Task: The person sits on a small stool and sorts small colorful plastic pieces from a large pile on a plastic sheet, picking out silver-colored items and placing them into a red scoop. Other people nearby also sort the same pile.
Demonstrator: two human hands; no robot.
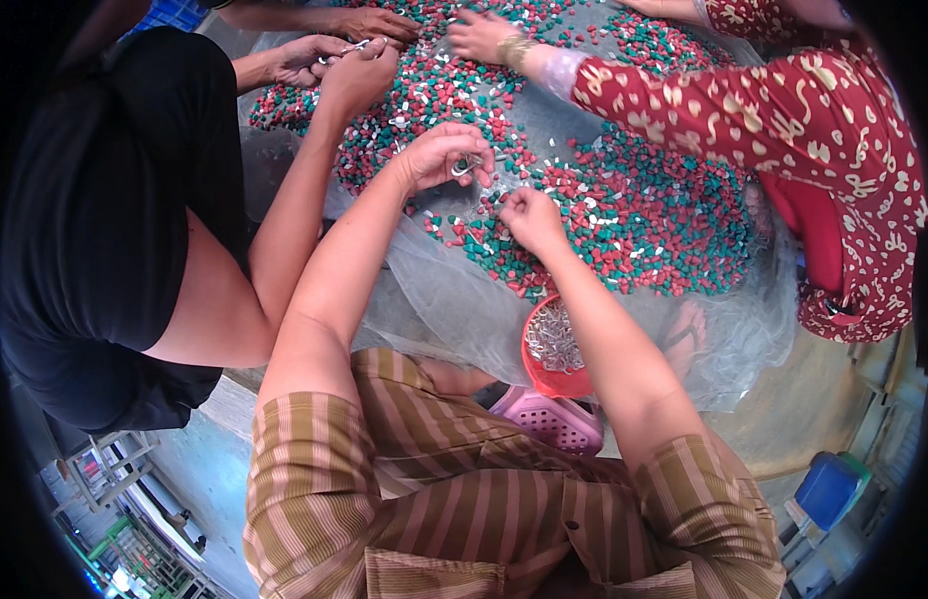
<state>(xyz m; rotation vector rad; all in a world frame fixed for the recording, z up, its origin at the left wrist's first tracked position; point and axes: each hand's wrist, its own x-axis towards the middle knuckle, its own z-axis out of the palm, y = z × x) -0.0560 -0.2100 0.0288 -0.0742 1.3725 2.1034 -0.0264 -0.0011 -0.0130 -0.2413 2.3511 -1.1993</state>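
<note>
Head view: the person's left hand (pixel 439 155) is raised a little over the heap of small red, green and white pieces (pixel 624 215), its fingers (pixel 474 160) curled narrow around a small silvery metal part (pixel 465 168) pinched at the fingertips. The right hand (pixel 532 218) rests lower, just beside the left and toward the person, with its fingers bunched down into the pieces at the near edge of the heap; whether they grip one piece cannot be told. The metal part lies up and to the left of the right hand's fingertips, near but apart from them, so the right hand is the nearer one to the loose pieces and the left the only one touching metal. The part is too small to tell its long axis. The heap lies on pale netting (pixel 434 290). A red bowl (pixel 544 374) of silvery parts sits under the right forearm, close to the person's knees. Other people's hands (pixel 479 38) work the far side of the heap.
</note>
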